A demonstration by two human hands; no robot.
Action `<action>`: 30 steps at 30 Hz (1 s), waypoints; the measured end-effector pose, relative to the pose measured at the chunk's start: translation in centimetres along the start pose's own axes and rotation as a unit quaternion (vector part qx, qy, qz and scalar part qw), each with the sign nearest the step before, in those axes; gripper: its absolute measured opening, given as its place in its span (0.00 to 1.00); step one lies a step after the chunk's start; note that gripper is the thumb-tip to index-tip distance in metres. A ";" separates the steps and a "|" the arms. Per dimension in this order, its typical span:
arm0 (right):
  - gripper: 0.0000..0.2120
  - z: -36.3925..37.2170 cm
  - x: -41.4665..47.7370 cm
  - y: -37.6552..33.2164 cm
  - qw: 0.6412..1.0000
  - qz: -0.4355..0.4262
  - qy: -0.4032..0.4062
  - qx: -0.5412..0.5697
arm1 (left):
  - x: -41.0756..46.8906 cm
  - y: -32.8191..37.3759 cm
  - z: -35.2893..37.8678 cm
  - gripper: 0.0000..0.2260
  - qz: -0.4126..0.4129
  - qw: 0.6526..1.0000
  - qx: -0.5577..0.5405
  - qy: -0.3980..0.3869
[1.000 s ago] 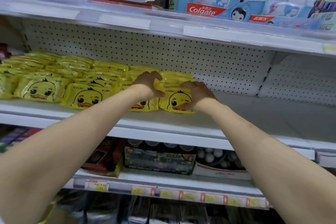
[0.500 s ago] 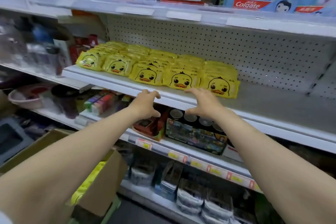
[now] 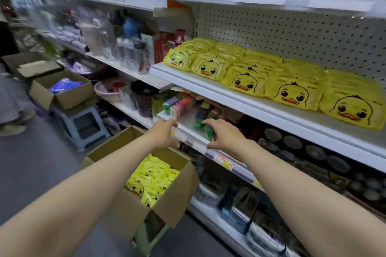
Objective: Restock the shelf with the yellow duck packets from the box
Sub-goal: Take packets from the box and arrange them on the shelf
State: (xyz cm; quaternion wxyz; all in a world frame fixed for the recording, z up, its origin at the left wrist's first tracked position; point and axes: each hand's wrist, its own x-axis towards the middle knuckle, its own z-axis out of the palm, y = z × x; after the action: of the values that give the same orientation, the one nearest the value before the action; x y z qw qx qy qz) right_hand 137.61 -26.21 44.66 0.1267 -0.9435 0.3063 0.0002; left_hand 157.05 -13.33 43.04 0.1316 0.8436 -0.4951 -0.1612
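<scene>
Caught mid-aisle w/ both arms stretched fwd: left hand [image 3: 165, 133] and right hand [image 3: 224, 136] empty, fingers loose and half-curled, gripping nothing, held just in front of price-label rail [image 3: 223, 160] on lower shelf edge. Stacked flat in overlapping rows on white metal shelf [image 3: 240, 108], above and to right of hands: glossy, soft-sided yellow duck packets [image 3: 292, 94], each w/ black-outlined cartoon duck face and orange bill. Behind them, white perforated backboard [image 3: 292, 33]. Below left hand, open brown cardboard box [image 3: 167, 206], flaps out, w/ more of same packets piled inside, set on pale green stool [image 3: 146, 236]. Further left on floor: two more cardboard boxes [image 3: 62, 96], one resting on grey-blue plastic stool [image 3: 83, 125]. On neighbouring shelves, pink basin [image 3: 108, 92] and clear bottles [image 3: 125, 52]. Small print on packets and price labels too blurred to read.
</scene>
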 end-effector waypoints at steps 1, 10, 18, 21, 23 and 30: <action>0.39 0.8 1.5 -0.8 1.000 -0.005 -0.013 0.003 | 0.6 -1.6 0.0 0.36 -0.010 1.000 -0.002 -0.003; 0.40 10.9 16.7 -8.1 0.994 0.014 -0.107 0.032 | 9.8 -18.8 1.3 0.36 -0.062 0.994 0.006 -0.091; 0.37 21.8 22.9 -10.4 0.966 0.103 -0.221 0.086 | 15.4 -31.1 5.7 0.30 -0.105 0.968 0.021 -0.226; 0.36 25.6 23.8 -10.0 0.949 0.133 -0.273 0.087 | 16.7 -33.6 8.2 0.29 -0.117 0.958 0.009 -0.262; 0.35 28.2 24.1 -9.4 0.936 0.151 -0.306 0.092 | 17.2 -34.9 10.5 0.28 -0.128 0.948 -0.006 -0.292; 0.31 37.9 24.2 -8.5 0.877 0.216 -0.405 0.141 | 18.3 -39.9 17.1 0.29 -0.142 0.927 0.055 -0.344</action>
State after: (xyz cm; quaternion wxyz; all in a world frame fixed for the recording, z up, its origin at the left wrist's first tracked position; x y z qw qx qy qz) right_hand 165.15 -24.49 8.15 0.3677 -0.7436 0.4214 0.3664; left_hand 190.13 -11.48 9.59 -0.1173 0.8034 -0.3934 -0.4313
